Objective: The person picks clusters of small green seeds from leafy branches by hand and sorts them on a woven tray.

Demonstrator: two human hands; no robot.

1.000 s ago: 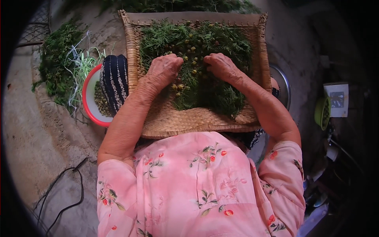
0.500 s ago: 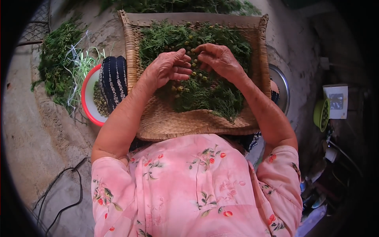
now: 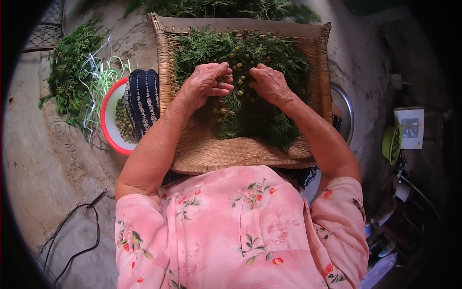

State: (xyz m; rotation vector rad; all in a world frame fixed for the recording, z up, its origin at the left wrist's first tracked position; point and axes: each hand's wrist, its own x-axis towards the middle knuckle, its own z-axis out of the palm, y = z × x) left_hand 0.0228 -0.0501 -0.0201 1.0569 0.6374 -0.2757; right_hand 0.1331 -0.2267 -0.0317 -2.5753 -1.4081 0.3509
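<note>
Hold green sprigs [image 3: 283,126], heaped in woven tray [image 3: 240,156], by one end; should feel light, springy. Find left hand [image 3: 206,84] and right hand [image 3: 271,85] curled above (cannot tell if gripping anything).

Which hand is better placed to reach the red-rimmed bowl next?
Left, most likely. The bowl sits beyond the left edge of the woven tray, so the left hand is nearer. The right hand is farther across, over the green sprigs.
</note>
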